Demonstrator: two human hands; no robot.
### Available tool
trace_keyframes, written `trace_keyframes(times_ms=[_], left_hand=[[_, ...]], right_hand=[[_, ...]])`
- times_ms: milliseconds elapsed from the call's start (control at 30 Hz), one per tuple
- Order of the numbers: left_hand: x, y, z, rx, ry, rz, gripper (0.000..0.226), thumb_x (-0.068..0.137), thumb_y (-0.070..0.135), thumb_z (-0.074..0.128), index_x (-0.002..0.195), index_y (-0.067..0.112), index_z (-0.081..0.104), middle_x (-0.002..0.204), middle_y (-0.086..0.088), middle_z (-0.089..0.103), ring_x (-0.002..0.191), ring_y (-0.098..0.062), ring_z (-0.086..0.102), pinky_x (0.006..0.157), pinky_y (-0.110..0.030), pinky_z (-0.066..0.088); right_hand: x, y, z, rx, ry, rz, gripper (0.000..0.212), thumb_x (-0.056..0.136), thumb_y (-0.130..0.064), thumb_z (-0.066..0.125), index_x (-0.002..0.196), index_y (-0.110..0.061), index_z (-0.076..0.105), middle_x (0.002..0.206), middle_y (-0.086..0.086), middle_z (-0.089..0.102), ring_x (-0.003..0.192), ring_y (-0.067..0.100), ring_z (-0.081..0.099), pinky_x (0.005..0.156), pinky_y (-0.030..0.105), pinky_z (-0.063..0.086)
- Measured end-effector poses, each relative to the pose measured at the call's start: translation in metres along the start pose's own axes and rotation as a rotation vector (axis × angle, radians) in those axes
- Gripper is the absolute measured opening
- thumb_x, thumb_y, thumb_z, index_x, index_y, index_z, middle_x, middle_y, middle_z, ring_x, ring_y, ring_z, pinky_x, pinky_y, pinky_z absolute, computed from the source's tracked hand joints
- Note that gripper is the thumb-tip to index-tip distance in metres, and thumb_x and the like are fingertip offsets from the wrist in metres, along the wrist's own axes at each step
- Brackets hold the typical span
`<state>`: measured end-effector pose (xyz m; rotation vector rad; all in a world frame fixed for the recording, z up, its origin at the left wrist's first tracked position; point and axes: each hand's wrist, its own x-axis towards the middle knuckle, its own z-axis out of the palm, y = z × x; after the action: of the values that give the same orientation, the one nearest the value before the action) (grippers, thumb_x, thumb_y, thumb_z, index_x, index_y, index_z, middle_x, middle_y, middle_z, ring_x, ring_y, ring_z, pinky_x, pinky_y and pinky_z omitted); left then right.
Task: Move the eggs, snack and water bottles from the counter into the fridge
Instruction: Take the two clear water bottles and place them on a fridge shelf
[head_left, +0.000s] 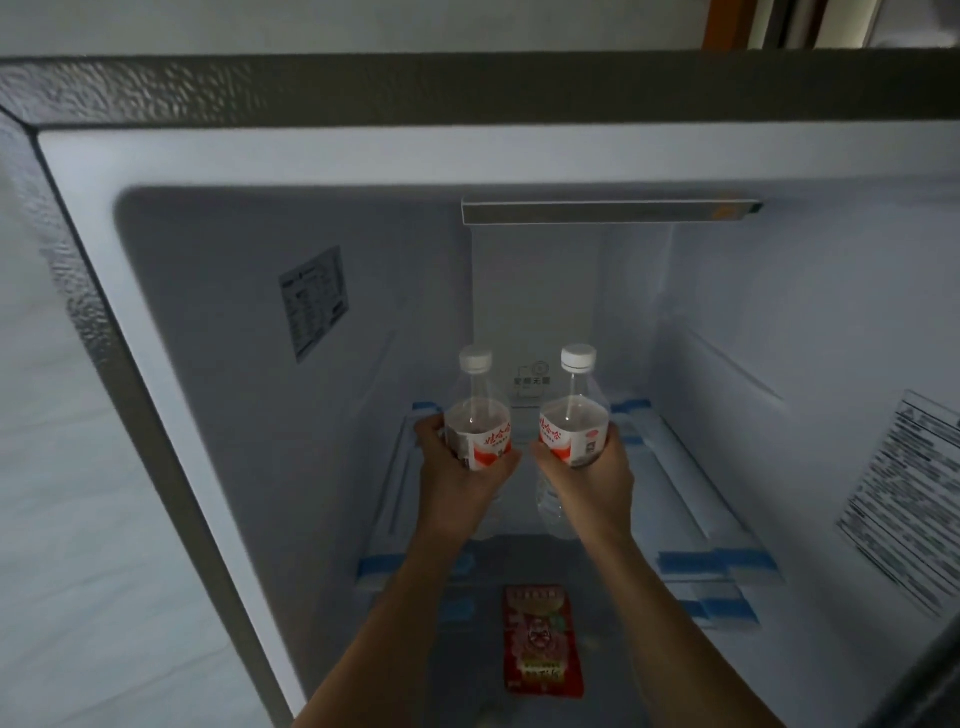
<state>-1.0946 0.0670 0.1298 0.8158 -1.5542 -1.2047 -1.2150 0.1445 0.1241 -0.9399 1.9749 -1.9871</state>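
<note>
Fridge (208, 260) is open, with both arms reaching in over the top shelf (691, 519). The left hand (457, 478) grips one bottle (478, 415) and the right hand (592, 483) grips the other bottle (574, 415), both upright with caps pointing straight up, side by side, and I can't tell if they're touching the shelf. The red snack (540, 644) lies flat one level down, its long side running front to back.

Bottles (475, 421) (one per hand (457, 483)) in fridge (727, 338)
</note>
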Motion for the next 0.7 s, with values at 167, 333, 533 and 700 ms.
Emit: trace_keyframes(times_ms=[167,333,533,700], left_hand=[[0.005,-0.001,-0.002,0.039,-0.009,0.028,0.064,0.072,0.014,0.085,0.112,0.038,0.041,0.110,0.016,0.060,0.096,0.004,0.063,0.082,-0.024,0.057],[-0.011,-0.022,-0.009,0.270,0.019,0.047,0.067,0.061,0.022,0.092,0.113,0.042,0.054,0.112,0.020,0.065,0.106,-0.004,0.063,0.085,-0.026,0.055],[-0.013,-0.038,-0.009,0.433,-0.010,-0.037,0.073,0.065,0.034,0.089,0.128,0.028,0.052,0.122,0.008,0.062,0.111,-0.015,0.062,0.088,-0.032,0.054],[0.010,-0.040,-0.009,0.417,-0.023,-0.067,0.073,0.071,0.028,0.087,0.131,0.023,0.047,0.129,0.003,0.062,0.112,-0.016,0.060,0.085,-0.026,0.046]], right_hand=[[0.006,0.004,-0.004,-0.039,-0.117,-0.002,0.062,0.073,-0.024,0.086,0.118,-0.036,0.046,0.098,-0.023,0.062,0.085,-0.009,0.061,0.065,0.009,0.045],[-0.003,0.029,-0.035,-0.302,-0.305,-0.068,0.083,0.067,-0.027,0.091,0.133,-0.038,0.041,0.113,-0.028,0.056,0.099,-0.010,0.055,0.076,0.007,0.044],[-0.007,0.049,-0.032,-0.600,-0.235,-0.084,0.066,0.069,-0.055,0.083,0.122,-0.024,0.058,0.117,-0.003,0.069,0.102,0.018,0.068,0.087,0.030,0.054],[0.018,0.045,-0.011,-0.622,-0.262,-0.078,0.068,0.072,-0.051,0.083,0.126,-0.020,0.056,0.123,0.000,0.069,0.106,0.021,0.068,0.084,0.026,0.051]])
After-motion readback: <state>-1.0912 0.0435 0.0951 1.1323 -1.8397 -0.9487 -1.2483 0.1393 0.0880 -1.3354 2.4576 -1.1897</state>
